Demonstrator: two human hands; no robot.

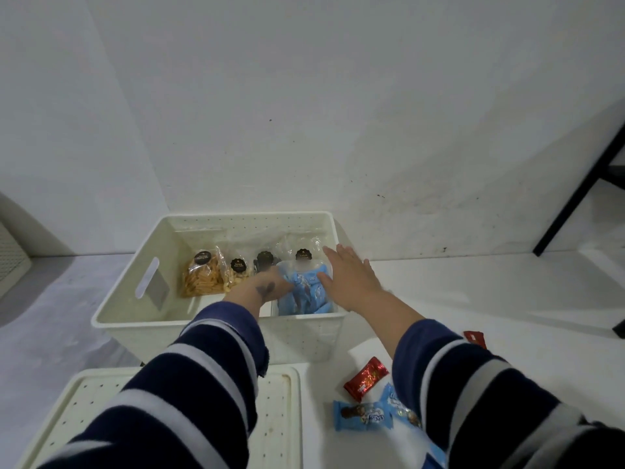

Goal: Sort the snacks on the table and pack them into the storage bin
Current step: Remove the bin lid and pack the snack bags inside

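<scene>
A cream storage bin (118, 319) stands on the table against the wall. Along its far side stand clear snack bags (203, 275) with black labels. At its right end lies a heap of blue snack packs (306, 294). My left hand (262, 287) reaches into the bin and its fingers are among the blue packs; whether they grip one is hidden. My right hand (348, 277) hovers flat over the bin's right edge, fingers straight, thumb touching the blue packs. On the table lie a red wrapped snack (365, 377) and blue snack packs (362, 416).
The bin's cream lid (280, 418) lies flat at the near left. Another red pack (475, 338) peeks out past my right sleeve. A white wall rises just behind the bin. A black frame (581, 198) leans at the right.
</scene>
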